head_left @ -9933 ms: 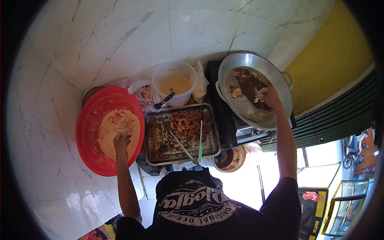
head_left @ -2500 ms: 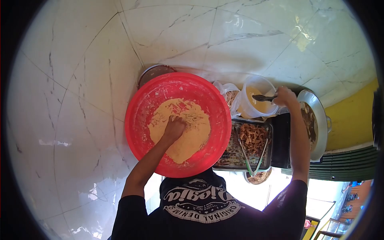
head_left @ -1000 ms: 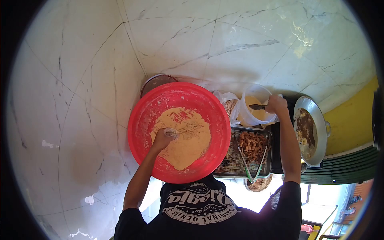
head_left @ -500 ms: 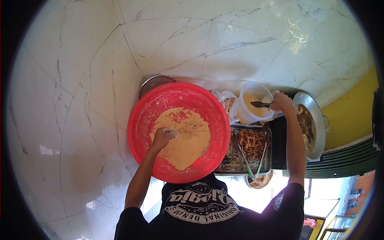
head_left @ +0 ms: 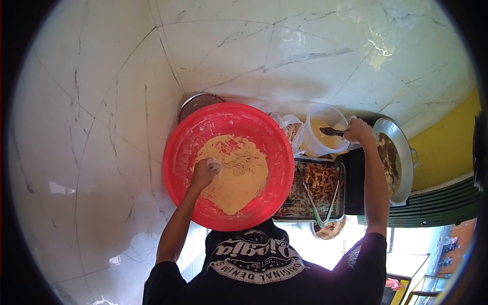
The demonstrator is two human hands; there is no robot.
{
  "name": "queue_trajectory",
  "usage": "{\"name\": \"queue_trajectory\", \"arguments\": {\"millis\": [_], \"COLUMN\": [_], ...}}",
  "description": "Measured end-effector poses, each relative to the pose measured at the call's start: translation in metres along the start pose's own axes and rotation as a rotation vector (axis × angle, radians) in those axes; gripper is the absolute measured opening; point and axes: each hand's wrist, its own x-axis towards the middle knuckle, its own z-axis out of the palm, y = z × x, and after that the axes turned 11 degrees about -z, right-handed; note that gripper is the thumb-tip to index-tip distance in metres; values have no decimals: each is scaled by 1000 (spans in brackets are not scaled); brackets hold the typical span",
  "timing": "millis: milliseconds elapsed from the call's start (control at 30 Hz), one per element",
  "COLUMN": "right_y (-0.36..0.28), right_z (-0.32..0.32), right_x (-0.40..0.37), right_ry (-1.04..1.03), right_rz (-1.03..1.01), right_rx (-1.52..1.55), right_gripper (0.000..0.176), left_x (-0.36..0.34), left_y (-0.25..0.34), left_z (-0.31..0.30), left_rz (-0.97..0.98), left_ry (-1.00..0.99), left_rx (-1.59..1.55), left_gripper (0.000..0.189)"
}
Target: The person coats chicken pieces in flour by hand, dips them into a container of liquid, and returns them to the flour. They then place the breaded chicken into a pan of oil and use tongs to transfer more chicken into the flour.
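Head view: the left arm [head_left: 179, 221] was stretched forward over the near left rim of a red basin [head_left: 178, 157], the forearm slanted inward from a dark sleeve [head_left: 163, 282]. The left hand [head_left: 204, 173] was positioned at the left side of the flour [head_left: 236, 190] in the basin, its back turned up and its fingers curled and whitened with powder; whether anything was gripped in them could not be told. The right arm [head_left: 375, 198] was extended forward and bent at the elbow, its hand turned in toward a clear tub [head_left: 312, 146]. A dark utensil [head_left: 331, 131] was gripped at one end by the closed fingers of the right hand [head_left: 359, 131], just beside the tub's right rim, with the other end pointed left over yellowish liquid [head_left: 319, 126]. Nearer the body, fried pieces [head_left: 322, 178] were heaped on a tray [head_left: 290, 219], where spread tongs [head_left: 317, 215] were laid. Beyond the right forearm, a pan [head_left: 405, 183] of dark liquid was seen.
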Motion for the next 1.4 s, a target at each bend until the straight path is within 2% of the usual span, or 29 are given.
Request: {"name": "queue_trajectory", "arguments": {"millis": [67, 133, 233, 467, 667, 733, 900, 967, 1000, 1033, 1100, 1233, 1400], "right_y": [1, 2, -3, -4, 1, 0, -32, -48, -55, -67, -96, -145, -181], "right_z": [0, 5, 0, -2, -5, -13, -47, -52, -43, -42, -40, 9, 79], "right_x": [2, 5, 1, 2, -1, -10, -43, -54, -61, -66, -76, -84, -82], "right_ry": [15, 44, 37, -21, 98, 273, 324, 303, 476, 472, 134, 35, -157], "right_rz": [1, 11, 11, -9, 29, -46, -109, -248, -414, -414, -456, -709, -878], "right_rx": [3, 29, 10, -59, -49, -66, 26, 128, 97, 102, 209, 105, 116], "right_gripper": [40, 43, 43, 39, 36, 36, 38, 31, 23, 23, 17, 15, 22], "left_x": [3, -1, -4, -7, -3, -2, -4, -3, -3, -3, -2, -5, -4], "left_y": [2, 6, 12, 14, 2, -4, -2, -1, -2, -2, -3, 0, 1], "left_z": [-2, 0, -4, -4, -5, -5, -10, -11, -11, -12, -13, -16, -12], "left_rz": [28, -130, -223, -207, -184, -169, -204, -207, -198, -187, -156, -51, 31], "left_ry": [64, -50, -72, -60, -57, -33, 4, 13, 19, 25, 20, -57, -91], "left_rx": [-34, -543, -617, -629, -559, -545, -535, -537, -532, -527, -484, -386, -386], "left_gripper": [15, 17, 18, 19, 16, 16, 17, 17, 15, 14, 14, 13, 11]}}
